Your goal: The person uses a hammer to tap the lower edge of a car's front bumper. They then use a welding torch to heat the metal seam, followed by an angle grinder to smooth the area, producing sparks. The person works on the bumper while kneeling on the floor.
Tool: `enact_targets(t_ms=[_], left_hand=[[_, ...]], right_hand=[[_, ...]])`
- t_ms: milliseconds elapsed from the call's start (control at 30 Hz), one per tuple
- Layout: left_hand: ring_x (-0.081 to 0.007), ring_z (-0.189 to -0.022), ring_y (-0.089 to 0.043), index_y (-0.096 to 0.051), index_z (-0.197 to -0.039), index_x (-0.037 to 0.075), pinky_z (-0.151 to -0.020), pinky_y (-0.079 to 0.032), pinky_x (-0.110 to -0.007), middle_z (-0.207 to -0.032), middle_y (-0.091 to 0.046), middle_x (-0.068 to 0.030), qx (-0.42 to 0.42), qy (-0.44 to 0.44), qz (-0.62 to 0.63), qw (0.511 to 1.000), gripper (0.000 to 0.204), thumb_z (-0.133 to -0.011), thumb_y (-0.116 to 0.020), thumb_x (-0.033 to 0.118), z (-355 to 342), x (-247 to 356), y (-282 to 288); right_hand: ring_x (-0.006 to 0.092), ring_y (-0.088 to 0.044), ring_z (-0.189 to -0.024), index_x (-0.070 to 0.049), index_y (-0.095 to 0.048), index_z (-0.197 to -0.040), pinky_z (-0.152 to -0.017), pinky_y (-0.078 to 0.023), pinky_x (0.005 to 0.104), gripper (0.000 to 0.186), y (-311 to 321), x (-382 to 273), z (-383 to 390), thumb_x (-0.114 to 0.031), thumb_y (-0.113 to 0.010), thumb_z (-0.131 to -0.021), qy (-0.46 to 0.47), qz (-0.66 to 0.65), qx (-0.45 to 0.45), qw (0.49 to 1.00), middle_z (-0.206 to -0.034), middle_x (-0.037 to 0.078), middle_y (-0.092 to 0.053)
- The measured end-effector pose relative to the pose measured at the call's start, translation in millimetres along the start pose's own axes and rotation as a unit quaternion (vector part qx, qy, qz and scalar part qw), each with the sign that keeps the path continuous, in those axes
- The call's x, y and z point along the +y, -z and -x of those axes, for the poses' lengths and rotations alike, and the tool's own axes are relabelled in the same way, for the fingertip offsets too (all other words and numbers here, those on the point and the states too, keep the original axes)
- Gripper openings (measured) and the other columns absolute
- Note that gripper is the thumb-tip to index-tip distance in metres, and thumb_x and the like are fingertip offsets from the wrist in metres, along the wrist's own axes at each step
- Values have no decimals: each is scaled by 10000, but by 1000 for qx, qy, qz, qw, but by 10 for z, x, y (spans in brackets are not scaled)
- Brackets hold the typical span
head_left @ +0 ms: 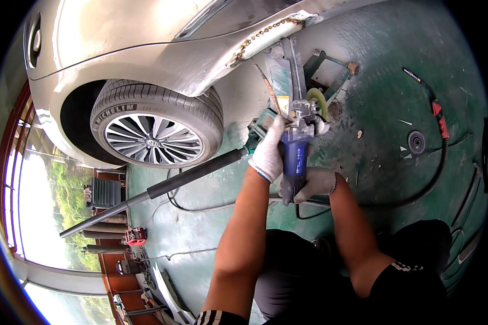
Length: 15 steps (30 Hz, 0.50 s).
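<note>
I hold a blue angle grinder (295,151) in front of the car. My left hand (268,146), in a white glove, is closed at the grinder's upper end; what exactly its fingers wrap is partly hidden. My right hand (317,183), in a grey glove, grips the rear of the body. A pale yellow disc (317,98) sits at the head. Just behind are a jack (325,70), its long handle (195,170) reaching to the lower left, and a thin rusty rod (268,84). A row of welds (265,35) runs along the car's damaged lower edge.
The car (119,32) with its wheel (152,141) fills the upper left. On the green floor lie cables, a red-handled torch (440,119) and a black disc (416,141) at right. A red machine (135,236) and cylinders (100,234) stand near the open doorway at left.
</note>
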State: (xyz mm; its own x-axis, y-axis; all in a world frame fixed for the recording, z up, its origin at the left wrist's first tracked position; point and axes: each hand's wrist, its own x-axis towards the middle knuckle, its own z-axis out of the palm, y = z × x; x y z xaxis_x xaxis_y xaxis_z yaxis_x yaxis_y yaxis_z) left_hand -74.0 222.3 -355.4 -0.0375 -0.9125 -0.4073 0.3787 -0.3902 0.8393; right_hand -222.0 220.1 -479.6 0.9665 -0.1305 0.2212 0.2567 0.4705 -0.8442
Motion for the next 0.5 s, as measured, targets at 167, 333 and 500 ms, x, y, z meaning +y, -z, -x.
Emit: enact_targets(t_ms=[167,333,500], left_hand=[[-323,-913,-746,-647,-1363,53,-828,-631,-492,-1083,-765,-162,35,1,32,999,721,-1048,-561,696,97,49,58],[-280,-1020,-724,-663,-1340,98,-917,-605,-471,-1188,-753,-125,115,-57,97,987,614,-1030,-618,626,53,30,169],[-290,-1000,-721,-663,-1332,105,-933,-598,-505,-1151,-749,-121,107,-26,201,973,541,-1050,-607,563,119,16,224]], right_hand=[[164,-718,-1027,-20,-717,-1261,-917,-584,356,465,60,25,-67,-79,-812,-809,-40,61,-10,997,-1107,56,-787],[187,-725,-1009,1,-730,-1257,-950,-574,361,438,52,-3,-47,-245,-817,-905,-38,27,160,986,-1121,92,-783],[180,-735,-956,6,-713,-1274,-857,-603,353,528,173,-323,194,-408,-813,-963,-32,25,299,953,-1129,108,-773]])
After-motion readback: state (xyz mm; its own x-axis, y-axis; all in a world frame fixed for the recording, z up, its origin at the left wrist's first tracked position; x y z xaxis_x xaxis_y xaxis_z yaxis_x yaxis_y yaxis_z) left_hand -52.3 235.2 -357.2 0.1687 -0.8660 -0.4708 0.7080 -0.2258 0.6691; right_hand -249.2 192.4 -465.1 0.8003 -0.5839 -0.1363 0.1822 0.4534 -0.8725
